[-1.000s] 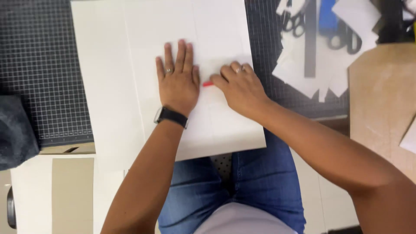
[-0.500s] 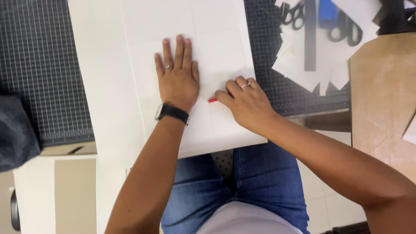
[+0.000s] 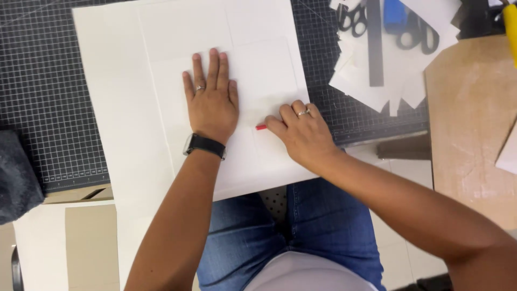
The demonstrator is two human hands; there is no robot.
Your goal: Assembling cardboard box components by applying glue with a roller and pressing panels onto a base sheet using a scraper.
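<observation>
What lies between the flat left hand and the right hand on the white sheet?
In the head view, a small red tool tip pokes from the right hand toward the left hand; otherwise only bare white sheet.

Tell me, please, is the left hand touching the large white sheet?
Touching. The head view shows the left hand lying palm down, fingers spread, flat on the white sheet, no gap beneath.

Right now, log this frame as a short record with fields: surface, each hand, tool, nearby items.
surface: large white sheet lying on a black gridded cutting mat
left hand: flat on the sheet, fingers spread, black watch on the wrist
right hand: closed on a small red tool, tip on the sheet
nearby: black scissors and white paper offcuts at upper right; brown board at right
</observation>
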